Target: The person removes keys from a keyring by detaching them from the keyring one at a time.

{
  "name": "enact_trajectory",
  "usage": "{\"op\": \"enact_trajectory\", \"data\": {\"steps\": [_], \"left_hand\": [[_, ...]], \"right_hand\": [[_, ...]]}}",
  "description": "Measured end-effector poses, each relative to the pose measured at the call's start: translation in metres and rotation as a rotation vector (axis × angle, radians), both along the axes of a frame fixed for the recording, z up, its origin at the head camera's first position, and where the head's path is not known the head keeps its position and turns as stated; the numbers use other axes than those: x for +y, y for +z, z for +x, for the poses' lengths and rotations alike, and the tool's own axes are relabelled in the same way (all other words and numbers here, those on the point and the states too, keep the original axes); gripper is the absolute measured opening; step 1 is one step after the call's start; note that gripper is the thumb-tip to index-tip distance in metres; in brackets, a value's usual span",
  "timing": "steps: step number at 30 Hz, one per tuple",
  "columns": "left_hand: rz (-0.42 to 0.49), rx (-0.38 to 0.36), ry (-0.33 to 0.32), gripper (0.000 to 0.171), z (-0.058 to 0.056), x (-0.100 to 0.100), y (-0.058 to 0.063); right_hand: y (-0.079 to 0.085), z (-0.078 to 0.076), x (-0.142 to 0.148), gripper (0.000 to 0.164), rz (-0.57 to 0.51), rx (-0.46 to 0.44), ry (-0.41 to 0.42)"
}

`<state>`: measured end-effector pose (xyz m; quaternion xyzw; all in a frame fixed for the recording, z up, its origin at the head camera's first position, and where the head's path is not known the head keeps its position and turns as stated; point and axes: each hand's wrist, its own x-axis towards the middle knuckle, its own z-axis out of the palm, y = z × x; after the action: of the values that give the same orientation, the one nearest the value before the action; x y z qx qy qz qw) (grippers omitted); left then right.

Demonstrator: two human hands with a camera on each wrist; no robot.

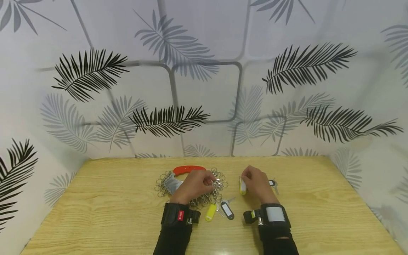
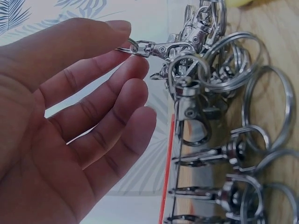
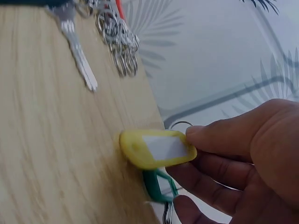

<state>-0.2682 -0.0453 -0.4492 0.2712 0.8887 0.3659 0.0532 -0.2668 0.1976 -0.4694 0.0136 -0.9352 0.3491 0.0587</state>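
My left hand [image 1: 193, 185] pinches a ring [image 2: 135, 45] among the clasps [image 2: 188, 102], lower centre of the head frame; my right hand [image 1: 257, 183] pinches a yellow tag [image 3: 159, 149], right of them; tugging could drag crowded neighbours along.

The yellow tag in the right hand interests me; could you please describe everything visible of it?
The yellow tag has rounded ends, looks plastic and bears a white label. The right hand pinches one end, near a thin ring. It is over the wooden table; whether they touch is unclear.
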Motion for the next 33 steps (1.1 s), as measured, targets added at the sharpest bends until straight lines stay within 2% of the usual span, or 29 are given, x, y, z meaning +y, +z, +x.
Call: {"op": "enact_trajectory", "data": {"steps": [14, 22, 28, 33], "left_hand": [[-0.009, 0.006, -0.008, 0.016, 0.0, 0.0, 0.002], [0.0, -0.002, -0.004, 0.016, 0.001, 0.0, 0.003], [0.005, -0.008, -0.002, 0.016, 0.002, -0.001, 0.003], [-0.005, -0.005, -0.007, 0.016, 0.0, -0.001, 0.001]], "right_hand": [[0.002, 0.003, 0.01, 0.007, -0.039, -0.047, -0.051], [-0.001, 0.001, 0.001, 0.005, -0.061, -0.037, -0.019], [-0.003, 0.0, -0.01, 0.008, -0.023, -0.056, -0.025], [0.005, 0.003, -0.013, 0.007, -0.024, -0.062, 0.008]]}}
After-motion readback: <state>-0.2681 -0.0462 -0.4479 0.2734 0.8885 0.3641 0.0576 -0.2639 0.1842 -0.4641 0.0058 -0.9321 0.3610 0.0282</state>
